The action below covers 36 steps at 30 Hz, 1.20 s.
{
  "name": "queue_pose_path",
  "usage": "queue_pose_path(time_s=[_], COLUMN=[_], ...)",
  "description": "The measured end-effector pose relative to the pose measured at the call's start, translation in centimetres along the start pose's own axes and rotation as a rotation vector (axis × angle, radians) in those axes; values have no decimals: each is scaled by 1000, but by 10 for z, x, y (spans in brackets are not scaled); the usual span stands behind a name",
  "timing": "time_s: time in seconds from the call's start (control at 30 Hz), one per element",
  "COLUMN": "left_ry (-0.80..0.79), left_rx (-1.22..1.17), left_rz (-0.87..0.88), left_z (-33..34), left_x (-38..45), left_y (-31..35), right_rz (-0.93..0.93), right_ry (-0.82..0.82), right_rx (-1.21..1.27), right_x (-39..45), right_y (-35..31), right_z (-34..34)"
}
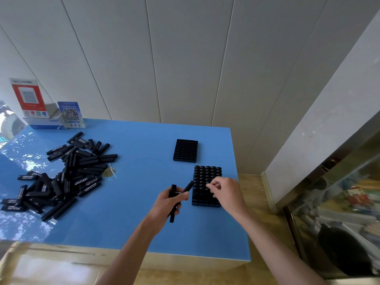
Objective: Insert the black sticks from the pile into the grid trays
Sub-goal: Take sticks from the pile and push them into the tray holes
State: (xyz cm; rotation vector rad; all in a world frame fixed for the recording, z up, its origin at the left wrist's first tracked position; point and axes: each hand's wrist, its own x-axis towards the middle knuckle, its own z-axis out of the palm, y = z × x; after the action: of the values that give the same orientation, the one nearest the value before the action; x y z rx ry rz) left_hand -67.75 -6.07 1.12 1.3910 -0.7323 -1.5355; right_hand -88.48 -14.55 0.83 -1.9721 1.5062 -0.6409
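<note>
Blue table (pixel 131 202), glossy top, set against a pale panelled wall. Far left corner: a red-and-white QR placard (pixel 28 97) standing beside a blue QR card (pixel 71 114), both at a white and blue box (pixel 46 121). Left half of the table: pile of black sticks (pixel 63 177), many bearing white lettering, lying crossed and overlapping. Just right of the pile: a small scrap of clear wrapping (pixel 110 171). Centre, near edge: left hand (pixel 166 204), fingers curled round a few black sticks (pixel 173 202) held above the table, one angled toward the tray beside it. Right of centre, far: empty grid tray (pixel 185 150), cells open. Nearer, just beside the left hand: filled grid tray (pixel 206 186), its far rows holding upright sticks with round ends showing, its nearest rows open. Right hand (pixel 224 192) over that tray's near right part, fingertips drawn together in a pinch at the stick tops; what it pinches cannot be told. Far right: a glass-fronted cabinet (pixel 339 212) on the floor.
</note>
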Motion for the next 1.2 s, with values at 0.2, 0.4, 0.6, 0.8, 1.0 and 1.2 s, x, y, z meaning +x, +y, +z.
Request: queue_pose_path(time_s=[0.2, 0.4, 0.6, 0.8, 1.0, 1.2], left_ry=[27, 35, 46, 80, 148, 134], left_rx=[121, 230, 246, 141, 51, 33], left_rz=[37, 66, 62, -30, -3, 53], left_z=[15, 30, 35, 24, 3, -4], left_x=[6, 9, 12, 13, 13, 7], left_y=[-3, -4, 0, 0, -4, -3], right_rz=[134, 254, 267, 236, 131, -46], right_ry=[-207, -279, -300, -198, -115, -47], right_rx=[462, 647, 861, 760, 367, 31], right_x=[-6, -11, -9, -3, -3, -4], right_y=[-22, -13, -3, 10, 21, 27], right_z=[-20, -19, -28, -31, -30, -18])
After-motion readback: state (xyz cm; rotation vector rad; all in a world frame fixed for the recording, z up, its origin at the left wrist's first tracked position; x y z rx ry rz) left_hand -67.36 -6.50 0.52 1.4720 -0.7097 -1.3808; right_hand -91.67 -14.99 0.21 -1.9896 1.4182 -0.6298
